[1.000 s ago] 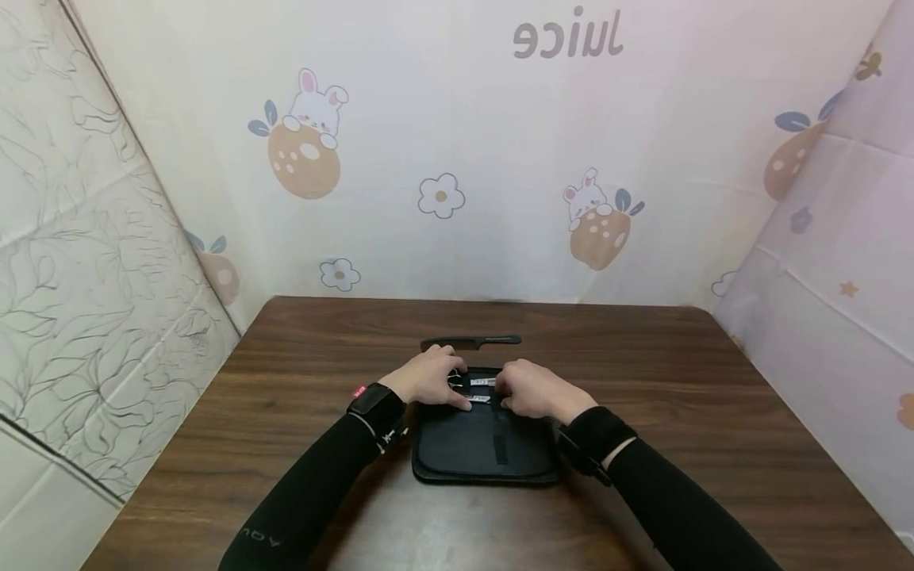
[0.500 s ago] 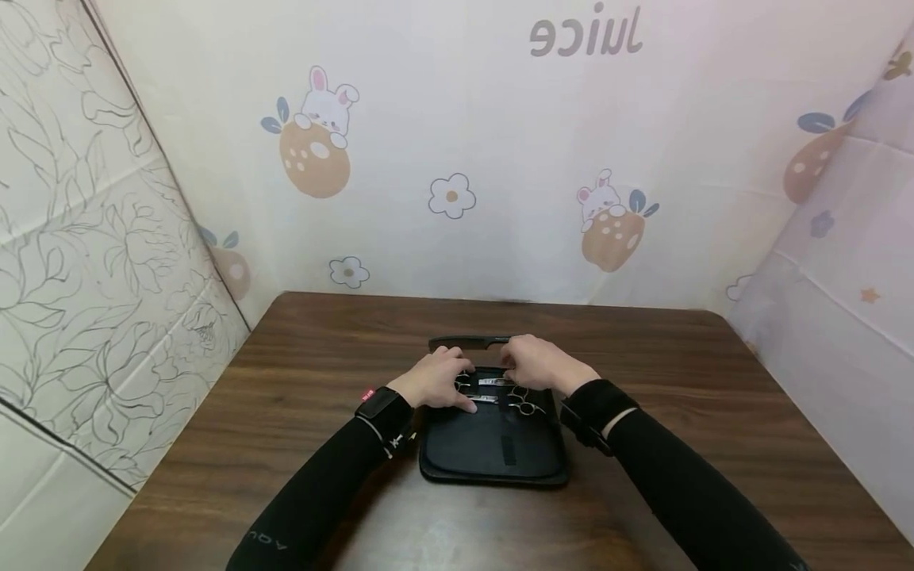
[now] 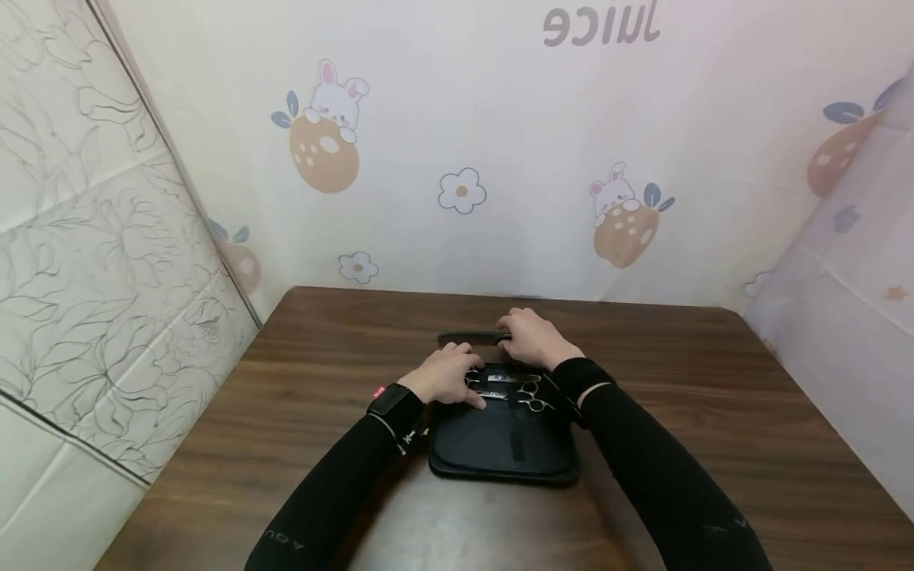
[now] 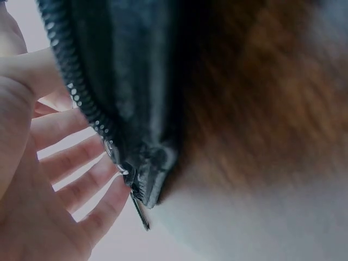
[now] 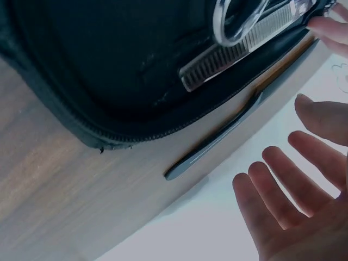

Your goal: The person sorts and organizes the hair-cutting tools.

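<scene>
A black zippered case (image 3: 485, 448) lies open on the table, holding scissors (image 3: 534, 404) with ring handles and a silver comb (image 5: 239, 51). My left hand (image 3: 446, 377) rests at the case's left side, thumb over its inner face. In the left wrist view its fairly straight fingers (image 4: 65, 157) touch the zipper edge. Beyond the case lies a black comb (image 5: 217, 136) with a handle. My right hand (image 3: 535, 341) is at that handle in the head view; in the right wrist view its fingers (image 5: 293, 179) are spread beside the comb, holding nothing.
The brown wooden table (image 3: 343, 333) runs back to a printed curtain (image 3: 528, 159). Another curtain with line-drawn flowers (image 3: 107, 333) hangs at the left. A zipper pull (image 4: 140, 211) dangles from the case's corner.
My right hand has moved from over the scissors, away across the case's far edge, to the black comb's handle. The scissors rings are uncovered. My left hand stays at the case's left side.
</scene>
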Tool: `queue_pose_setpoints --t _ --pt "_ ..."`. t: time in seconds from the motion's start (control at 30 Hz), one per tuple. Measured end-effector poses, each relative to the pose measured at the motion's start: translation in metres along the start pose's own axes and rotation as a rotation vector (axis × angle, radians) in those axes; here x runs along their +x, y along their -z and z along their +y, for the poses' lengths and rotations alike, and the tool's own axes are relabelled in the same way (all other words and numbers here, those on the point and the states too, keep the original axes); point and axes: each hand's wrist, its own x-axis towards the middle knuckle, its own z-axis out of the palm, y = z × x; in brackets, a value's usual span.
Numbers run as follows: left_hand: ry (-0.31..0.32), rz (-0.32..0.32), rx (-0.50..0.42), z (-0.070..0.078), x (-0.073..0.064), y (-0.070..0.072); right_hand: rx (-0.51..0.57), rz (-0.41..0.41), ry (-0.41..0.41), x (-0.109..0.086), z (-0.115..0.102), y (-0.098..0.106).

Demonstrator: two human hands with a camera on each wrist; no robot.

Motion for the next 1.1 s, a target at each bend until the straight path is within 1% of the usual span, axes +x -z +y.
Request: queue_pose_setpoints --t 0.1,0.27,0.43,0.57,0.73,0.9,1.1 --pt "-0.005 -0.001 0.001 0.002 0.002 0.001 -0.004 -0.008 -0.024 0.005 0.004 0.0" --pt "0.006 -0.002 0.018 0.002 0.002 0.001 0.018 -0.054 -0.056 0.011 0.008 -0.007" --pt "0.008 -0.003 0.031 0.003 0.002 0.0 -0.003 -0.101 -0.079 0.017 0.012 -0.015" --pt "0.012 -0.006 0.034 0.005 0.002 0.001 -0.037 -0.127 -0.068 0.018 0.012 -0.02" --pt "0.017 -0.015 0.033 0.007 -0.001 0.001 -0.083 -0.117 -0.037 0.017 0.007 -0.022" --pt "0.018 -0.014 0.021 0.007 -0.001 0.0 -0.117 -0.098 -0.026 0.016 0.003 -0.02" --pt "0.02 -0.016 0.003 0.008 -0.002 0.0 -0.157 -0.126 -0.016 0.014 -0.001 -0.019"
